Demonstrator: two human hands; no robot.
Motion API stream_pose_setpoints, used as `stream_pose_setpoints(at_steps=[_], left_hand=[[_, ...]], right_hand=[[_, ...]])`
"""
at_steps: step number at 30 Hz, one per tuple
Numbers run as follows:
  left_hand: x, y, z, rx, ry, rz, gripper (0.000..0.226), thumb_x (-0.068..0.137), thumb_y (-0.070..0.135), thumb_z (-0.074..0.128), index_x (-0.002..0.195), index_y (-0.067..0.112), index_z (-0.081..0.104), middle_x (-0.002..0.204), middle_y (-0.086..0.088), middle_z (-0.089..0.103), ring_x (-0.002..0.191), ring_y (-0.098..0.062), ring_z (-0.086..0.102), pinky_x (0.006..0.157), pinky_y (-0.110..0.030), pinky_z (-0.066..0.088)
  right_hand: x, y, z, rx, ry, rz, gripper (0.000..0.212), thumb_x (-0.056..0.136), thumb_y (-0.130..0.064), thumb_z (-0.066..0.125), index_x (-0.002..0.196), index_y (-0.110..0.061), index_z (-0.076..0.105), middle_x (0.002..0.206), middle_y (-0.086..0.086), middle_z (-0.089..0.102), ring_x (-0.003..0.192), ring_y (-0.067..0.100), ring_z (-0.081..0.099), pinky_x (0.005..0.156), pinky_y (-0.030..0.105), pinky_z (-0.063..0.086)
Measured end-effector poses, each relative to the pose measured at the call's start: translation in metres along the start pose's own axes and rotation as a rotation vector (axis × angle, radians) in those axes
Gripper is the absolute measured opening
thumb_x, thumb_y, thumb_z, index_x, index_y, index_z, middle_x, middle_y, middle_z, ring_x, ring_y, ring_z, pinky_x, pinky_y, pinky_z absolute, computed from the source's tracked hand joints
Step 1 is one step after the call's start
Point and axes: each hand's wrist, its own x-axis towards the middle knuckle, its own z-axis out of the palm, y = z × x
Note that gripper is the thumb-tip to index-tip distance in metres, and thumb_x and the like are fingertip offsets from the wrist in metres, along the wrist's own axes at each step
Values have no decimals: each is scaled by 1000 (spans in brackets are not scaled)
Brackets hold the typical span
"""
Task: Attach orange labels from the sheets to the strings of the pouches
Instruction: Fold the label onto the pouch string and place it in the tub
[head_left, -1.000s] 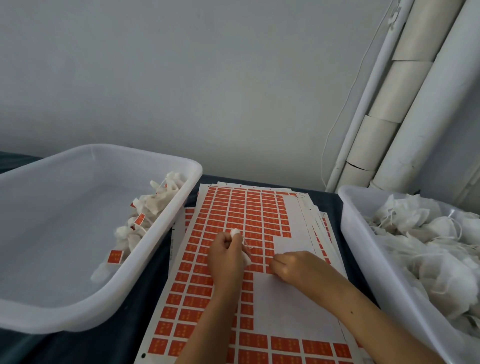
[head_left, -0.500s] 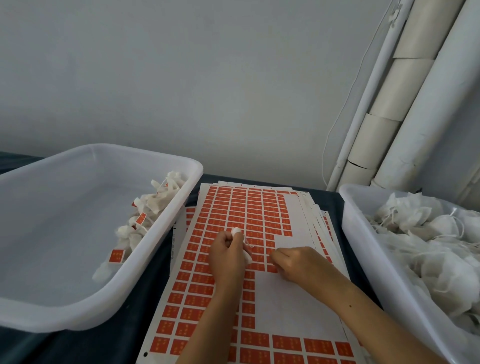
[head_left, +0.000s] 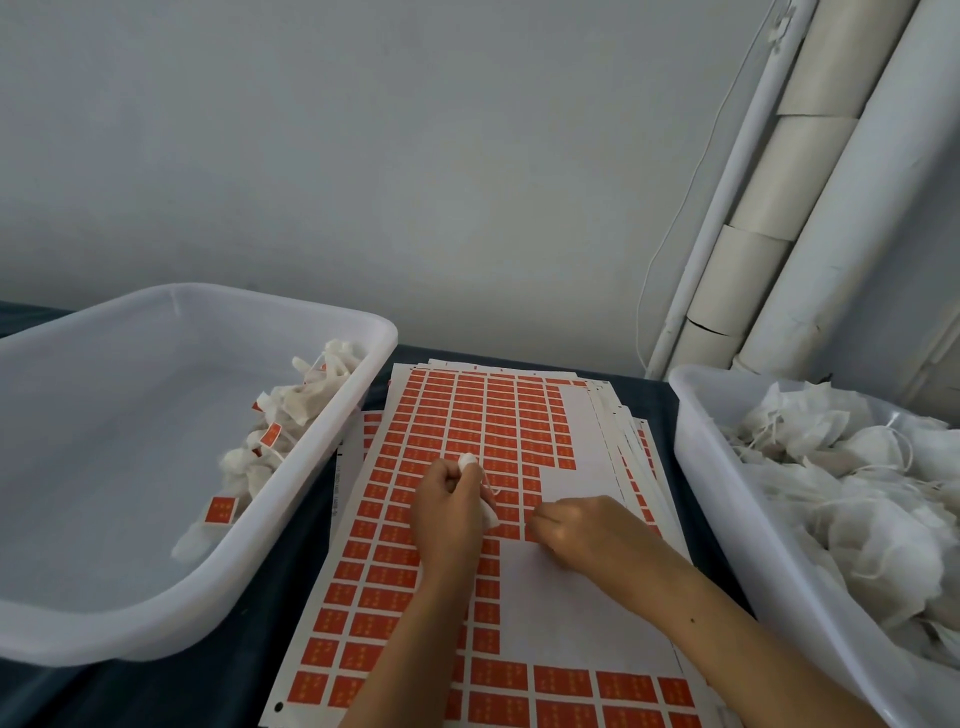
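Note:
A stack of label sheets (head_left: 582, 597) covered with small orange labels (head_left: 467, 415) lies on the dark table between two bins. My left hand (head_left: 449, 512) is over the sheet and grips a small white pouch (head_left: 485, 506), whose top sticks out above my fingers. Its thin string runs right toward my right hand (head_left: 576, 527), whose fingertips press down at the edge of an orange label row on the sheet. Whether the right fingers pinch a label is hidden.
A white plastic bin (head_left: 332, 447) at left holds several pouches with orange labels (head_left: 270, 434) attached. A second white bin (head_left: 727, 509) at right is full of unlabelled white pouches (head_left: 852, 488). White pipes (head_left: 769, 218) stand at the back right by the wall.
Both hands have stayed almost in place on the sheet; my right hand's fingers shifted slightly left along the label row.

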Motion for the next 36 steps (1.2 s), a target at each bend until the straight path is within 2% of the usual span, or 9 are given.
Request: stream_pose_setpoints(at_steps=[3,6,9,15,19,24,27,31,36], left_hand=[[-1,0,-1,-13,-5,5,18,94,22,54,79,13,61,75,-1,65,70,-14,63,60,-20,45],[-1,0,-1,-1,-2,8,19,95,23,53,79,14,60,75,-1,65,68,-13,63,58,-17,42],[-1,0,-1,3,-1,8,20,95,23,53,79,15,60,75,-1,65,67,-12,63,57,-16,41],[0,-1,0,-12,-2,-1,18,94,23,54,79,16,60,75,1,64,68,-12,63,57,-17,43],[0,-2,0,-11,1,1,18,94,23,55,78,16,61,73,1,64,67,-13,62,57,-17,41],[0,-2,1,-13,0,-2,19,94,24,54,77,17,61,73,2,65,69,-14,63,58,-18,43],[1,-2,1,-4,7,-2,19,94,24,54,78,17,61,73,3,65,67,-13,63,56,-16,42],[2,-3,1,-3,11,-1,19,94,25,55,78,18,61,71,4,65,64,-11,63,55,-15,41],[1,-3,1,-7,9,-3,19,94,25,55,77,18,61,73,2,65,66,-12,63,57,-17,43]], right_hand=[[-2,-2,-5,-39,40,-13,37,73,-20,79,108,-16,68,102,-2,72,77,14,71,76,24,55],[-3,-2,-5,-21,12,-35,36,87,-18,65,122,-15,60,118,0,65,94,18,68,88,26,50],[-4,0,-4,-34,35,-16,37,83,-19,69,119,-15,62,114,-1,67,89,17,70,84,25,52],[-2,1,-1,-1,182,14,40,52,-24,91,87,-17,74,82,-6,73,59,9,69,59,17,56],[1,5,-4,94,112,60,33,90,-26,59,121,-15,59,122,-2,63,101,15,65,92,21,46],[-1,9,2,84,99,36,36,95,-25,52,130,-18,52,131,-4,56,112,17,60,99,22,41],[-1,5,1,16,131,3,35,87,-21,65,120,-14,61,118,-1,65,97,19,67,90,25,49],[-3,3,6,-11,271,-34,43,47,-27,93,86,-18,74,79,-8,73,56,8,68,57,17,56],[2,2,11,6,401,12,39,52,-26,91,86,-17,73,80,-6,74,54,9,68,55,17,56]])
